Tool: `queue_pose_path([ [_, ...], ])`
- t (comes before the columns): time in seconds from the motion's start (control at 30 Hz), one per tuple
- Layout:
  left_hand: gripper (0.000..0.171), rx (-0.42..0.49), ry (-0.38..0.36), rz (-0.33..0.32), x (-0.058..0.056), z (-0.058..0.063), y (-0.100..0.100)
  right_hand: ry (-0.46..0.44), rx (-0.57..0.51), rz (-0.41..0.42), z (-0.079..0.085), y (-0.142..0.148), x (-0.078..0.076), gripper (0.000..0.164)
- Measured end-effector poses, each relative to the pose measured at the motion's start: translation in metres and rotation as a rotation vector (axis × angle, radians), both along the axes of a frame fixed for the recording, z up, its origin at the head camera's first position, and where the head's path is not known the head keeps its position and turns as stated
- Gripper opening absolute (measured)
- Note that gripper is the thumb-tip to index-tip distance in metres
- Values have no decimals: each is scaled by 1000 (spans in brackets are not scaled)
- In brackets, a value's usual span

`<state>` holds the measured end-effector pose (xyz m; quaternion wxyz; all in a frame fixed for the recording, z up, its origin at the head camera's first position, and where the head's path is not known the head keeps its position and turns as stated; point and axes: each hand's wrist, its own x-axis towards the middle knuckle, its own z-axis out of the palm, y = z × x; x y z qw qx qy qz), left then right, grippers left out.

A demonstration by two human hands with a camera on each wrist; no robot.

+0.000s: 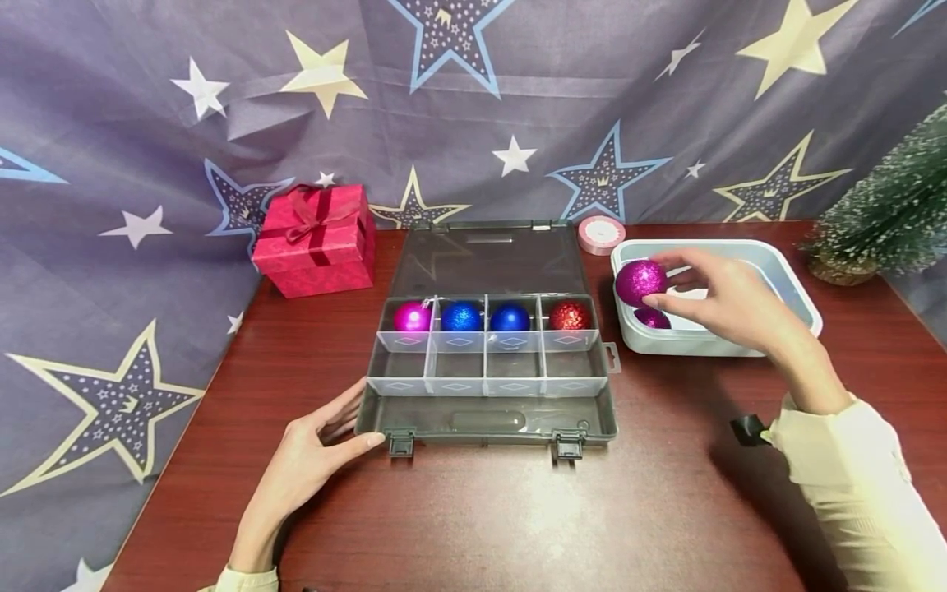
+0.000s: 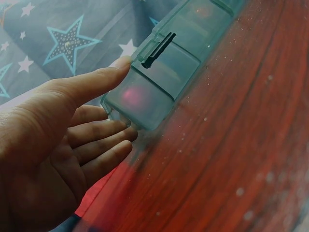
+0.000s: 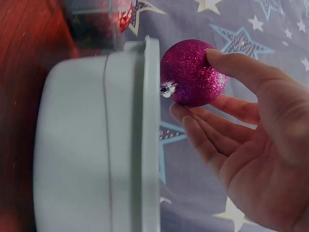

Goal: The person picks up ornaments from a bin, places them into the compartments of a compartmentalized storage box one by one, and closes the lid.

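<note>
A clear grey divided plastic box (image 1: 488,386) lies with its lid folded back. Its back row holds a shiny pink bauble (image 1: 412,316), a glittery blue bauble (image 1: 461,316), a smooth blue bauble (image 1: 510,317) and a red bauble (image 1: 569,316). My left hand (image 1: 307,456) touches the box's front left corner, thumb at the front and fairly straight fingers along the side. Between thumb and fingertips, my right hand (image 1: 740,300) pinches a glittery magenta bauble (image 3: 190,72) above the pale tub's left rim. Another magenta bauble (image 1: 653,319) sits inside that tub (image 1: 802,308).
A red gift box (image 1: 318,242) stands at the back left. Behind the tub's left end lies a pink ribbon roll (image 1: 601,234). A small frosted tree (image 1: 884,197) stands at the right, and a star-patterned cloth (image 1: 473,123) hangs behind the table (image 1: 473,518).
</note>
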<state>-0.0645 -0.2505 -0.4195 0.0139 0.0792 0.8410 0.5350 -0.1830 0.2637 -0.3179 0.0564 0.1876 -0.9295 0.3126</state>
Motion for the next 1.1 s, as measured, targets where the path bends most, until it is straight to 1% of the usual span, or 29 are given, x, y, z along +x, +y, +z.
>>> queue_pose_path([
  [0.07,73,12,-2,-4,0,0,0,20,14,22,1,-4,3,49],
  [0.3,72,27,-1,-9,0,0,1,103,-1,179,1,-18,9,50],
  [0.4,72,27,0,-7,0,1,1,132,0,216,0,-25,11,50],
  [0.47,72,26,0,-5,0,2,2,137,-1,237,0,-30,13,48],
  [0.57,72,24,-1,-2,0,3,2,115,-6,254,-1,-38,16,46],
  [0.77,72,20,-5,-2,0,3,2,-5,-19,269,-6,-50,20,44],
  [0.87,72,22,-9,-3,0,3,2,-41,-13,281,-10,-54,20,44],
  [1.1,72,22,-6,-3,0,3,2,-51,20,307,-18,-64,18,47],
])
